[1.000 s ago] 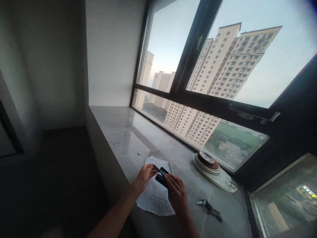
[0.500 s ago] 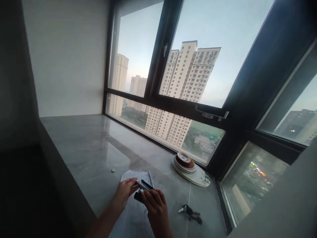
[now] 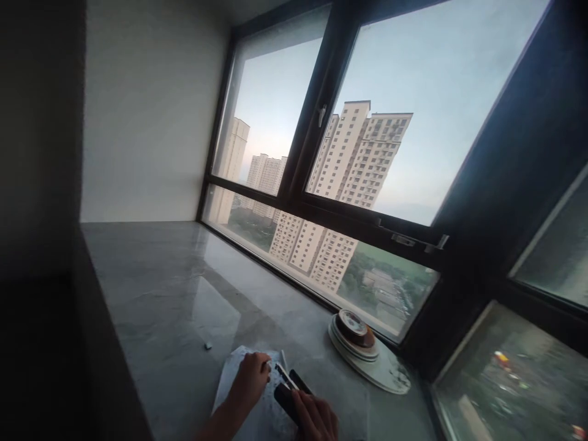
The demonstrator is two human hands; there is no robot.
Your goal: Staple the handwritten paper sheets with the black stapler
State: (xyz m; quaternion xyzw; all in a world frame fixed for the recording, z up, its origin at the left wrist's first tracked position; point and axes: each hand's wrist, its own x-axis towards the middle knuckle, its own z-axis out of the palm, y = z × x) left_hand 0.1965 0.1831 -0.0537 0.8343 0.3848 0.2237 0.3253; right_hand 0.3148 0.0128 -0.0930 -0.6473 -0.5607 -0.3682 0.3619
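At the bottom edge of the view my left hand (image 3: pixel 250 380) pinches the end of a thin pale strip (image 3: pixel 285 375) that sticks out of a small black device (image 3: pixel 289 395). My right hand (image 3: pixel 315 416) is wrapped round that black device from below and is partly cut off by the frame. Both hands hover over a sheet of white printed paper (image 3: pixel 229 386) lying on the grey marble sill (image 3: pixel 156 288).
A stack of plates with a brown bowl on top (image 3: pixel 362 343) sits on the sill by the window glass (image 3: pixel 331 159). A tiny pale scrap (image 3: pixel 208 346) lies left of the paper. A white wall (image 3: pixel 142 122) closes the far left end; the sill's front edge drops into darkness.
The view has tilted upward, so my hands sit lower in frame and the keys on the sill have left the view. My hands keep the same hold on the device and strip.
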